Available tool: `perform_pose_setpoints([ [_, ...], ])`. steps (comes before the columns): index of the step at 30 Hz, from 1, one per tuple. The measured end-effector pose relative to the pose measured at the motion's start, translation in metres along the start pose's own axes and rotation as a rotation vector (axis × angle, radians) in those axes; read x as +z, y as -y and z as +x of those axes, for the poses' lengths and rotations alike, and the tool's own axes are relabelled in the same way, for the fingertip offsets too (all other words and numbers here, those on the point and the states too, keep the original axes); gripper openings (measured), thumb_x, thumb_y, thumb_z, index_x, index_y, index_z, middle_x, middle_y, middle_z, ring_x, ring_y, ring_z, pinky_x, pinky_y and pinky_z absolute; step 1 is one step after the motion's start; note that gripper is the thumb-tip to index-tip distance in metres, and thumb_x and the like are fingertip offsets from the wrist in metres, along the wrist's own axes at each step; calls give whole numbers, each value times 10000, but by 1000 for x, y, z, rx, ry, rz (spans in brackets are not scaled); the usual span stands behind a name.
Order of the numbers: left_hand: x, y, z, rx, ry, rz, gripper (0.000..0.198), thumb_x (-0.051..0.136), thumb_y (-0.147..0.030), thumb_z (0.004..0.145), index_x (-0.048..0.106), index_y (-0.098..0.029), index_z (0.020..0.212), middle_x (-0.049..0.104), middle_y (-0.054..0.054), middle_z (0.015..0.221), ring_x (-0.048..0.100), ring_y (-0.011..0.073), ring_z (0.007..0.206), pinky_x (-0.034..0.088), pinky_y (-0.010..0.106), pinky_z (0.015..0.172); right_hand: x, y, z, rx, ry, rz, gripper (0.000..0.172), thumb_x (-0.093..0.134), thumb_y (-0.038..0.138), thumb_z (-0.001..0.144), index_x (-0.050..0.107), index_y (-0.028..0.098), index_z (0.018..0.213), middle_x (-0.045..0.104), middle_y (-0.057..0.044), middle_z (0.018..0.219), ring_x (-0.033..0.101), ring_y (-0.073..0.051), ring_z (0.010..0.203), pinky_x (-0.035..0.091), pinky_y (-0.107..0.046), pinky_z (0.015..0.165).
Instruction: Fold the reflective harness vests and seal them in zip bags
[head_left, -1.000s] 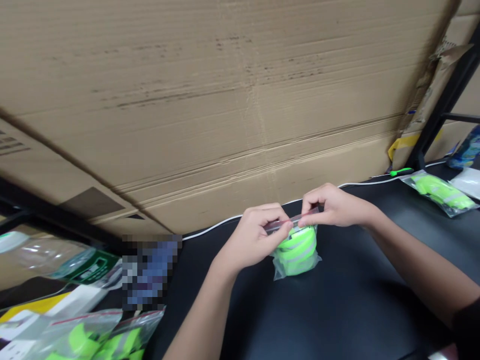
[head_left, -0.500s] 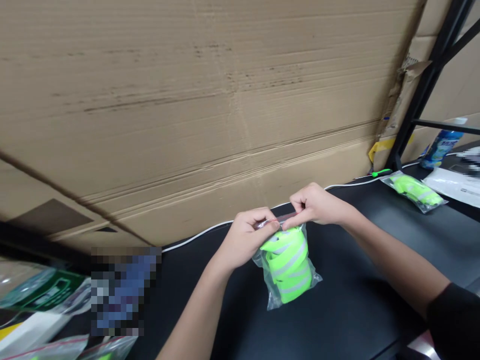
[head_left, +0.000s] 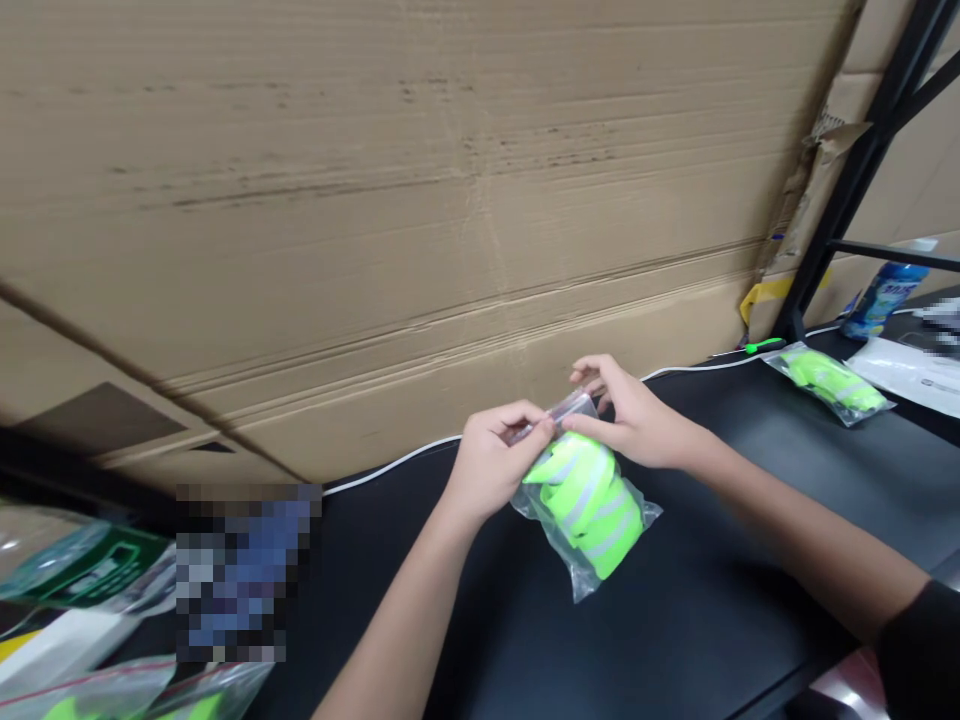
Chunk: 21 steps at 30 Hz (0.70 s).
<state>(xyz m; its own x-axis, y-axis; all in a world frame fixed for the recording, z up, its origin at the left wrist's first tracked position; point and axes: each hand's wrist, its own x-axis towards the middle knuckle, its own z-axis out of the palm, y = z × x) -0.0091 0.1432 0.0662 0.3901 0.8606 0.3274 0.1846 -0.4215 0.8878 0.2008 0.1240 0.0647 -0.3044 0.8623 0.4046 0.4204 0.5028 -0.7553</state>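
Observation:
A clear plastic bag with folded neon-green fabric and grey reflective stripes inside hangs tilted above the black table. My left hand pinches its top left edge between thumb and fingers. At the bag's upper right is my right hand, fingers apart and curved behind the top flap, the thumb lying along the front near the green fabric. The flap stands up between both hands.
Another bagged green item lies at the right, near a green screwdriver, a white packet and a blue bottle. More bags are at lower left. Cardboard rises behind a white cable.
My right hand has loosened its pinch and spread its fingers. The bag has tilted, its bottom swinging right, and its top flap now stands up. My left hand still grips it.

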Motion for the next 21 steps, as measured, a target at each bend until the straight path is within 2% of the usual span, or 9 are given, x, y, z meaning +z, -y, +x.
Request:
perform_pose_setpoints([
  [3, 10, 9, 1, -103, -99, -124, 242, 767, -403, 768, 747, -164, 735, 700, 23, 663, 592, 136, 571, 467, 242, 538, 15, 10, -33, -8, -110, -218, 728, 713, 559, 836, 370, 209, 1375, 521, -164, 1361, 566, -294, 1225, 492, -493, 997],
  [6, 26, 13, 0, -144, -68, -202, 242, 772, -411, 770, 781, -171, 794, 754, 51, 752, 649, 168, 636, 523, 281, 602, 32, 15, -70, 34, -151, -372, 1020, 807, 580, 701, 248, 211, 1470, 402, -212, 1473, 485, -386, 1325, 517, -547, 986],
  [7, 31, 13, 0, -138, -35, -194, 235, 765, -407, 782, 783, -173, 793, 761, 57, 772, 660, 175, 657, 528, 284, 614, 35, 15, -80, 71, -173, -414, 1002, 797, 518, 719, 221, 213, 1481, 387, -220, 1482, 498, -395, 1312, 540, -550, 951],
  [10, 39, 11, -3, -62, 17, -6, 221, 753, -385, 809, 759, -191, 704, 736, 34, 717, 640, 161, 642, 486, 254, 577, 37, 10, -100, 156, -235, -488, 787, 684, 290, 778, 275, 247, 1449, 472, -186, 1405, 605, -360, 1175, 594, -509, 830],
  [12, 39, 10, -5, -10, 16, 166, 322, 759, -391, 809, 677, -190, 572, 649, -2, 584, 554, 125, 549, 409, 229, 509, 29, 7, -108, 143, -247, -518, 736, 640, 210, 767, 322, 267, 1428, 499, -167, 1372, 613, -352, 1160, 593, -502, 838],
  [14, 40, 11, -7, 1, 43, 242, 438, 754, -411, 810, 563, -179, 491, 526, -33, 484, 437, 94, 477, 322, 217, 461, 22, 7, -115, 120, -211, -516, 745, 626, 181, 766, 325, 275, 1441, 479, -166, 1397, 586, -352, 1215, 579, -507, 897],
  [18, 55, 15, -13, -107, 115, 86, 488, 663, -451, 860, 445, -182, 516, 391, -58, 491, 340, 79, 476, 263, 207, 452, 25, 4, -134, 146, -135, -521, 871, 675, 290, 801, 205, 230, 1532, 387, -212, 1506, 464, -397, 1367, 502, -579, 1047],
  [21, 66, 18, -15, -200, 180, -64, 483, 605, -503, 893, 459, -185, 560, 406, -51, 534, 363, 86, 493, 297, 208, 460, 33, -7, -145, 153, -133, -545, 937, 684, 320, 813, 127, 195, 1556, 335, -243, 1549, 378, -419, 1433, 471, -600, 1081],
])
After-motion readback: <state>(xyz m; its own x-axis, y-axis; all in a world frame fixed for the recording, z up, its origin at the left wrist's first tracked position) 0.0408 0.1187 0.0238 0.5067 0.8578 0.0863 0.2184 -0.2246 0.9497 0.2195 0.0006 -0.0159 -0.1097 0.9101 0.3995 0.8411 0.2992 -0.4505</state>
